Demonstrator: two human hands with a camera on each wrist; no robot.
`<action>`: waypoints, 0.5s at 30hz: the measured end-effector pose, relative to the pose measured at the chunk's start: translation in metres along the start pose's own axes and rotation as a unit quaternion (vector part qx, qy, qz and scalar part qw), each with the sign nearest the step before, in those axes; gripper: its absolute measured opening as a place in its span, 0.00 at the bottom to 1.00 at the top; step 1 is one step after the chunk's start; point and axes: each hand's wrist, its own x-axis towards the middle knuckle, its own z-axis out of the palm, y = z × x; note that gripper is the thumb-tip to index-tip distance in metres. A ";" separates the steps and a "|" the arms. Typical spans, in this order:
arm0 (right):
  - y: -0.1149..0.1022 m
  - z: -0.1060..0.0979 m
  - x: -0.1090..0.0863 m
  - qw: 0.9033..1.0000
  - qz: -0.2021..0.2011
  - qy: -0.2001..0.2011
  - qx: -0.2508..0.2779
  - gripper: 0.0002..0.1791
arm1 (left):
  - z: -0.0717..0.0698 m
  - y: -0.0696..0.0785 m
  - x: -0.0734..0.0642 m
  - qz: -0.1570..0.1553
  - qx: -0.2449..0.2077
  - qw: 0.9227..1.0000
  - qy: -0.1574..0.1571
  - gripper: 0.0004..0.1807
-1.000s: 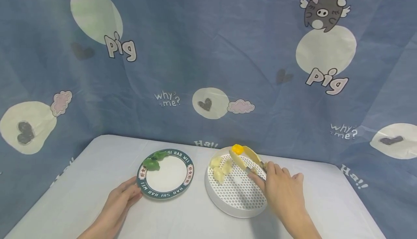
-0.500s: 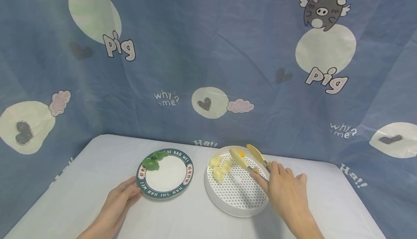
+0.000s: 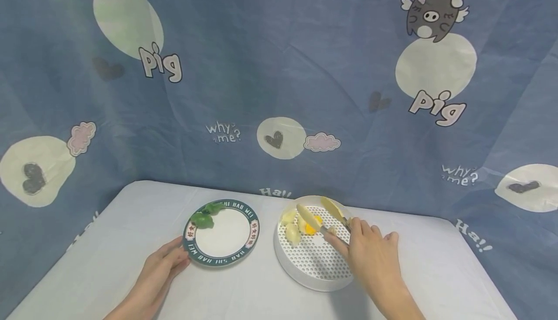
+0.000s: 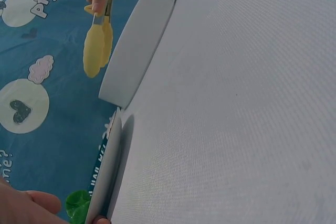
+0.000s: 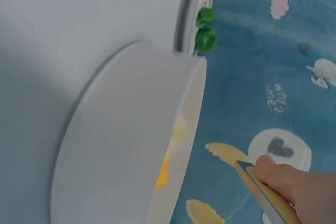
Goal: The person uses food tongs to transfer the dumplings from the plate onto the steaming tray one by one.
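My left hand (image 3: 157,274) holds the left rim of a green-bordered white plate (image 3: 222,235); in the left wrist view the thumb and a finger (image 4: 101,220) lie at its edge. Green vegetable pieces (image 3: 202,220) sit on the plate's left side. My right hand (image 3: 375,262) grips tongs (image 3: 308,215) with yellow scalloped tips, which stand apart above a round white steamer basket (image 3: 301,274). Inside, an orange-yellow piece (image 3: 310,229) lies beside several pale yellow pieces (image 3: 292,234), partly hidden by one tip. In the right wrist view the basket wall (image 5: 121,129) hides most of the contents.
Plate and basket stand side by side on a white-covered table (image 3: 244,296), with a narrow gap between them. A blue printed curtain (image 3: 279,78) hangs behind the table's back edge.
The orange-yellow piece was between the tong tips near the basket's back rim; now it lies among the pale pieces. The tongs have moved left and nearer. My left hand and the plate stay put.
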 end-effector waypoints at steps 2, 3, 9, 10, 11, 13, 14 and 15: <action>-0.005 0.000 0.001 1.000 -0.007 0.005 -0.002 0.36 | 0.000 0.000 0.000 -0.001 0.000 1.000 0.000 0.43; -0.008 0.000 0.001 1.000 -0.009 0.007 -0.003 0.35 | 0.000 0.000 0.000 0.000 0.000 1.000 0.000 0.43; -0.025 0.001 0.003 1.000 -0.026 0.013 -0.008 0.35 | 0.000 0.000 -0.001 0.001 -0.006 1.000 -0.001 0.43; -0.028 0.001 0.003 0.999 -0.031 0.015 -0.011 0.36 | 0.000 -0.001 -0.001 0.001 -0.005 1.000 -0.001 0.43; -0.031 0.002 0.003 0.999 -0.036 0.017 -0.013 0.36 | 0.000 -0.001 -0.001 0.005 -0.003 1.000 -0.002 0.43; -0.036 0.004 0.003 0.999 -0.046 0.021 -0.017 0.36 | 0.000 -0.001 -0.001 0.012 0.004 1.000 -0.002 0.43; -0.039 0.005 0.003 0.998 -0.051 0.024 -0.018 0.36 | 0.000 -0.001 0.000 0.015 0.006 1.000 -0.003 0.42; -0.042 0.005 0.003 0.998 -0.057 0.027 -0.020 0.36 | 0.000 -0.001 0.000 0.018 0.007 1.000 -0.003 0.42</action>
